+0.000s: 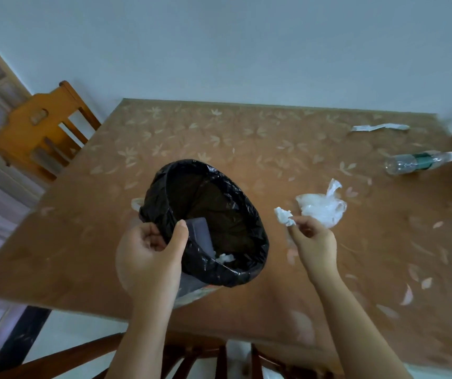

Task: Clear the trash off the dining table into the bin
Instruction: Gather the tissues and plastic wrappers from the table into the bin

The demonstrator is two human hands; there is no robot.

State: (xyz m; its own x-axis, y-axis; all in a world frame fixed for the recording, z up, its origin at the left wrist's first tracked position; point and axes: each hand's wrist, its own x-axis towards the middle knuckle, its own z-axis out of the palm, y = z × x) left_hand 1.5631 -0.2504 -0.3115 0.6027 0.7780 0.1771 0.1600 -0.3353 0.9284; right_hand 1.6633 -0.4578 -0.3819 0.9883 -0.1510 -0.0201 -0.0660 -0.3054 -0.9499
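bin liner (249,214): glossy crinkled plastic | chair (39,127): wood | bottle (416,162): clear plastic

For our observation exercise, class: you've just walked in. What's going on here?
A person is clearing a dining table. The left hand grips the rim of a black-lined bin, while the right hand pinches a crumpled tissue beside it. A clear plastic bag, a bottle on its side and a paper strip lie on the table, not yet binned.
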